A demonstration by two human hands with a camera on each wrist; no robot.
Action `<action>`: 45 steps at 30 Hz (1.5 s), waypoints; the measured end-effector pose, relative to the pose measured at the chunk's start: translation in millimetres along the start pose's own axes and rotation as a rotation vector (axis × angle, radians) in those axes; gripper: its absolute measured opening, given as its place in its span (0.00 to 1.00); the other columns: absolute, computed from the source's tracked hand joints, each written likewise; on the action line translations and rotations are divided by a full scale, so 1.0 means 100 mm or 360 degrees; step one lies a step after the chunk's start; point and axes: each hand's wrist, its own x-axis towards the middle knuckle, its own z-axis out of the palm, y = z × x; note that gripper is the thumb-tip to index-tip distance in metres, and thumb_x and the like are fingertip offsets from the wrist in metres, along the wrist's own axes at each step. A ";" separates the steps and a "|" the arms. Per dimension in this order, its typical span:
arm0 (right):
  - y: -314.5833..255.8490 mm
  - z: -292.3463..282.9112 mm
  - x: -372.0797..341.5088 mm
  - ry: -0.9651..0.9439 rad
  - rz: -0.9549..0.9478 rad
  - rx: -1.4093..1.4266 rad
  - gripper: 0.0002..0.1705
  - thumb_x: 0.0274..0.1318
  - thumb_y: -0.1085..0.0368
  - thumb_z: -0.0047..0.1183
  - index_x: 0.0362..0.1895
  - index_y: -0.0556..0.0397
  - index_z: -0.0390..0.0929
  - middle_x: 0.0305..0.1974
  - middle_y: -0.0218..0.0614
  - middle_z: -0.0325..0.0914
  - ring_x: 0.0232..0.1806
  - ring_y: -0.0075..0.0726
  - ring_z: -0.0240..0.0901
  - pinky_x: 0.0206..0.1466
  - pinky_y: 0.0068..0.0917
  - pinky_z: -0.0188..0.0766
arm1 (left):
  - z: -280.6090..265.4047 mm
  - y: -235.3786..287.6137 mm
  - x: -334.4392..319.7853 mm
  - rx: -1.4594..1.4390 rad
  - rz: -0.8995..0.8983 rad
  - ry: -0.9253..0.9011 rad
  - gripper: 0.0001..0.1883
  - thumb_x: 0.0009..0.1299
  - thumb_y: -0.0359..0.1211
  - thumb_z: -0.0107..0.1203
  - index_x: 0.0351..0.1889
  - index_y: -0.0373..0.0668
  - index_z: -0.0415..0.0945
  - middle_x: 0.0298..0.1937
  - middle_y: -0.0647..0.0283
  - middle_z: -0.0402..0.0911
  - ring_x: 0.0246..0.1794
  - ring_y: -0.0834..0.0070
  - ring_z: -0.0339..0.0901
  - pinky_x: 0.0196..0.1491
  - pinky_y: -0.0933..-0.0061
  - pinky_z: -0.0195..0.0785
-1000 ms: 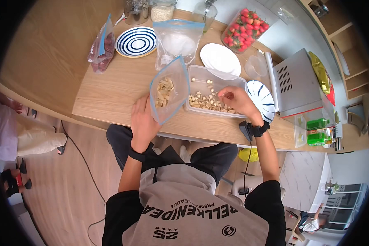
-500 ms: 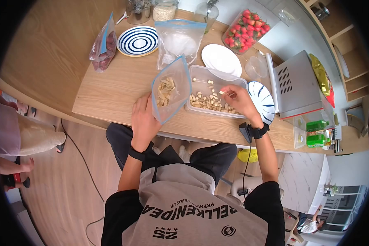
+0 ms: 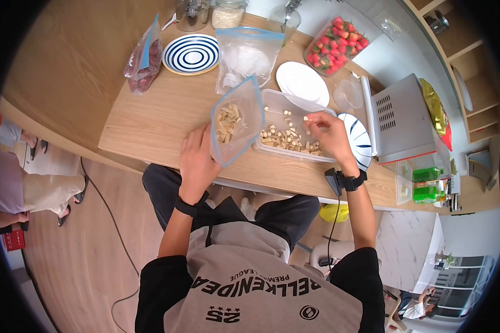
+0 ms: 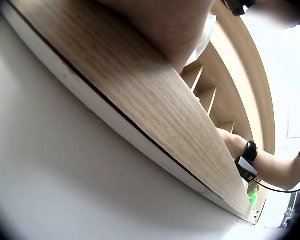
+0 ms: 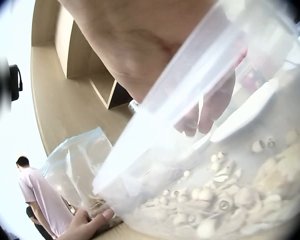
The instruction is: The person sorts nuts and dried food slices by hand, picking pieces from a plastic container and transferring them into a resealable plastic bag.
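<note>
My left hand (image 3: 199, 161) holds the near left side of an open zip bag (image 3: 249, 130) that stands on the table with pale dried slices (image 3: 228, 123) inside. In the right wrist view, its thumb (image 5: 92, 225) shows at the bag's lower edge. A clear plastic container (image 3: 272, 97) beside the bag holds round, whitish seeds like lotus seeds (image 5: 225, 202) mixed with pale slices (image 3: 300, 145). Over its right part, my right hand (image 3: 330, 136) pinches a small whitish piece (image 3: 306, 118) between thumb and fingertips. The left wrist view shows mostly the table edge.
Behind stand a blue-ringed plate (image 3: 190, 54), a second zip bag (image 3: 247, 61) with white contents, a white plate (image 3: 303, 83) and a tub of strawberries (image 3: 336, 47). A striped plate (image 3: 355, 141) sits right of the container. A bag with dark red contents (image 3: 143, 64) stands far left.
My right hand has lifted from among the pieces in the container, with a small whitish piece now showing at its fingertips. The left hand stays at the bag.
</note>
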 end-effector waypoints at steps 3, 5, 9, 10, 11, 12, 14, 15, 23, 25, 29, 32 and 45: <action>-0.40 -0.02 0.04 0.0097 -0.0009 0.0130 0.10 0.66 0.70 0.65 0.49 0.59 0.88 0.38 0.35 0.91 0.39 0.25 0.84 0.49 0.25 0.78 | -0.01 0.00 0.00 -0.0008 0.0027 0.0021 0.31 0.61 0.36 0.70 0.63 0.37 0.76 0.58 0.52 0.81 0.58 0.52 0.77 0.61 0.54 0.69; -0.73 -0.03 0.09 0.0216 -0.0280 0.0087 0.09 0.65 0.69 0.66 0.47 0.59 0.89 0.38 0.34 0.91 0.39 0.22 0.83 0.47 0.24 0.78 | 0.01 -0.01 -0.01 -0.0004 0.0025 0.0017 0.31 0.61 0.36 0.70 0.63 0.37 0.76 0.57 0.52 0.81 0.58 0.51 0.77 0.61 0.54 0.69; -1.31 0.05 0.22 0.0261 -0.0681 0.0098 0.11 0.63 0.71 0.66 0.49 0.56 0.90 0.39 0.38 0.91 0.39 0.27 0.85 0.46 0.25 0.79 | 0.01 -0.01 0.00 -0.0005 0.0018 0.0025 0.31 0.61 0.37 0.70 0.62 0.37 0.76 0.57 0.52 0.81 0.57 0.51 0.77 0.60 0.54 0.70; -1.43 0.08 0.24 0.0260 -0.0686 0.0101 0.11 0.63 0.71 0.66 0.49 0.56 0.90 0.39 0.38 0.91 0.39 0.27 0.85 0.46 0.25 0.79 | 0.01 -0.01 0.01 0.0000 0.0017 0.0028 0.31 0.61 0.37 0.70 0.62 0.37 0.76 0.57 0.52 0.81 0.57 0.51 0.77 0.60 0.54 0.70; -1.53 0.12 0.26 0.0205 -0.0677 0.0118 0.11 0.63 0.71 0.65 0.49 0.55 0.90 0.39 0.39 0.91 0.40 0.30 0.86 0.45 0.26 0.79 | 0.01 -0.01 0.01 -0.0040 0.0008 0.0025 0.31 0.59 0.35 0.72 0.62 0.37 0.77 0.55 0.51 0.81 0.56 0.49 0.77 0.58 0.52 0.70; -1.60 0.16 0.27 0.0149 -0.0668 0.0134 0.12 0.62 0.72 0.64 0.49 0.54 0.90 0.40 0.40 0.91 0.40 0.33 0.87 0.45 0.27 0.80 | 0.02 -0.02 0.00 -0.0081 -0.0001 0.0022 0.32 0.57 0.34 0.73 0.61 0.37 0.78 0.54 0.50 0.81 0.54 0.46 0.77 0.57 0.51 0.71; -1.62 0.26 0.31 0.0147 -0.0719 0.0116 0.11 0.62 0.72 0.64 0.49 0.54 0.91 0.40 0.40 0.91 0.39 0.35 0.87 0.44 0.28 0.81 | 0.01 -0.03 0.00 -0.0049 -0.0006 -0.0010 0.32 0.59 0.35 0.72 0.62 0.37 0.77 0.55 0.51 0.81 0.56 0.49 0.77 0.58 0.53 0.70; -1.62 0.30 0.32 0.0148 -0.0764 0.0096 0.11 0.62 0.72 0.63 0.48 0.54 0.91 0.41 0.41 0.91 0.38 0.36 0.88 0.43 0.29 0.81 | 0.01 -0.04 0.00 -0.0022 -0.0009 -0.0047 0.33 0.60 0.37 0.71 0.63 0.38 0.76 0.56 0.52 0.81 0.57 0.52 0.77 0.60 0.54 0.70; -1.61 0.38 0.34 0.0103 -0.0755 0.0025 0.12 0.63 0.72 0.63 0.51 0.53 0.89 0.41 0.40 0.91 0.36 0.36 0.89 0.40 0.28 0.82 | 0.04 -0.06 -0.02 -0.0006 -0.0016 -0.0055 0.35 0.59 0.34 0.70 0.66 0.38 0.74 0.56 0.53 0.81 0.58 0.52 0.77 0.61 0.55 0.69; -1.62 0.39 0.35 0.0093 -0.0745 0.0036 0.13 0.63 0.71 0.63 0.51 0.53 0.89 0.41 0.39 0.91 0.37 0.36 0.89 0.41 0.28 0.82 | 0.02 -0.05 -0.02 -0.0014 -0.0031 -0.0073 0.35 0.59 0.34 0.70 0.66 0.38 0.74 0.56 0.53 0.80 0.58 0.52 0.77 0.62 0.55 0.68; -1.61 0.43 0.36 0.0111 -0.0870 0.0052 0.14 0.63 0.71 0.65 0.52 0.54 0.87 0.41 0.38 0.90 0.36 0.34 0.86 0.40 0.28 0.80 | 0.00 -0.04 -0.01 -0.0008 -0.0017 -0.0056 0.35 0.58 0.33 0.69 0.66 0.38 0.74 0.57 0.53 0.80 0.59 0.52 0.77 0.62 0.55 0.68; -1.59 0.38 0.33 0.0152 -0.0907 0.0044 0.14 0.63 0.71 0.65 0.52 0.54 0.87 0.40 0.37 0.90 0.35 0.32 0.84 0.40 0.27 0.79 | 0.01 -0.04 -0.02 -0.0015 -0.0014 -0.0049 0.34 0.58 0.33 0.69 0.66 0.38 0.74 0.57 0.52 0.80 0.59 0.52 0.77 0.63 0.55 0.68; -0.18 0.25 0.17 -0.0627 -0.0391 -0.0191 0.16 0.63 0.65 0.67 0.54 0.55 0.86 0.41 0.32 0.88 0.39 0.27 0.82 0.44 0.27 0.77 | 0.03 -0.04 -0.02 -0.0020 -0.0005 -0.0030 0.33 0.59 0.33 0.69 0.64 0.36 0.75 0.57 0.50 0.80 0.59 0.50 0.76 0.62 0.53 0.69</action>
